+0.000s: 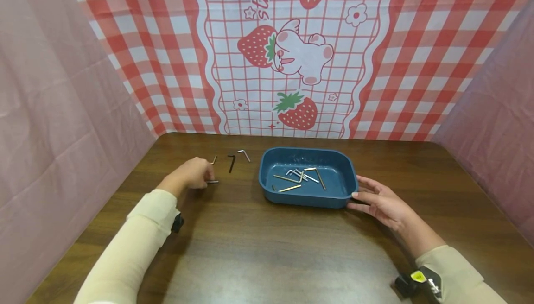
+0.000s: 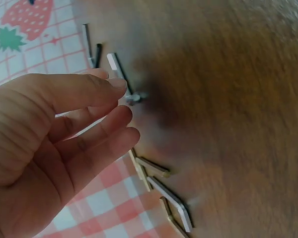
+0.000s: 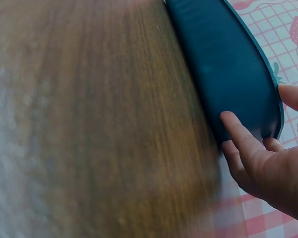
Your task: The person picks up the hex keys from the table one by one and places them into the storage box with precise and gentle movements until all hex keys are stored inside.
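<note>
My left hand (image 1: 193, 173) is low over the table at the left, its thumb and forefinger pinching a silver hex key (image 2: 120, 69); its other fingers are loosely bent. Beyond that hand lie a small brass-coloured hex key (image 1: 214, 160), a black hex key (image 1: 231, 163) and a silver one (image 1: 244, 155). To their right stands a blue tray (image 1: 309, 200) with several silver and brass-coloured hex keys inside. My right hand (image 1: 385, 205) touches the tray's right end, thumb at the rim and fairly straight fingers against the outer wall (image 3: 238, 74).
The wooden table (image 1: 267, 248) reaches back to a red-and-white checked cloth (image 1: 167, 63) with strawberry prints. Pink cloth (image 1: 62, 109) hangs at both sides. In the left wrist view more hex keys (image 2: 174, 198) lie below my fingers.
</note>
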The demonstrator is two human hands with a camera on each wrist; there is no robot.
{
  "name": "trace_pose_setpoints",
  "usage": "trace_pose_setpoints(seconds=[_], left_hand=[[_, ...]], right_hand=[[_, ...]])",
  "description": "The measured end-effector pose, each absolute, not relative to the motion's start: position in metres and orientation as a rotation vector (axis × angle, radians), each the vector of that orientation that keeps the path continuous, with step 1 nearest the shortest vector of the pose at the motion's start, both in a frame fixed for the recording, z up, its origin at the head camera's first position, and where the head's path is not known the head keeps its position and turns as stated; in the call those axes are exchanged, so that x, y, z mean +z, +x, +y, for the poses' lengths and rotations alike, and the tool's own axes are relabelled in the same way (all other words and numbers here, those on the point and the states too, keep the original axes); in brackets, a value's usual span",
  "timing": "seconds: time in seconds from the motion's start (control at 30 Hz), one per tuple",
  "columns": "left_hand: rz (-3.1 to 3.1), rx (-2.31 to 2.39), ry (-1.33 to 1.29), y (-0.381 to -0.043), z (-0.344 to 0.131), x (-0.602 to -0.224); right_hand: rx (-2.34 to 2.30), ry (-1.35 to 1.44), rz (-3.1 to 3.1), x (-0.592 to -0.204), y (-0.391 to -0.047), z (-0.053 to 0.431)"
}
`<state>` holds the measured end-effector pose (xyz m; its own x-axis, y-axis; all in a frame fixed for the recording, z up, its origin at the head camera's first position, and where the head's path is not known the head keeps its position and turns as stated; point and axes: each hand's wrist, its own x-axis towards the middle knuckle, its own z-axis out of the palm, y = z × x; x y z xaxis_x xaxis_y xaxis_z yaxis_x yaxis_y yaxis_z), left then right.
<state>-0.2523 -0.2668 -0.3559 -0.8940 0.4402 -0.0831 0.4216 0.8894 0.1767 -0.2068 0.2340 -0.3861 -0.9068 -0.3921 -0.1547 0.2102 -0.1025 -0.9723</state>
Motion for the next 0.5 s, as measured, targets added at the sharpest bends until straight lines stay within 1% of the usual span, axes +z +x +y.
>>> trace_pose_setpoints(seconds=[0.33, 0.5], left_hand=[[2.933, 0.208, 0.614, -0.261, -0.262, -0.366], [2.94, 0.199, 0.658, -0.263, -0.258, -0.368]], right_hand=[[-2.064, -0.202, 1.778, -0.386, -0.207, 0.234], [-2.065, -0.203, 1.776, -0.386, -0.207, 0.234]])
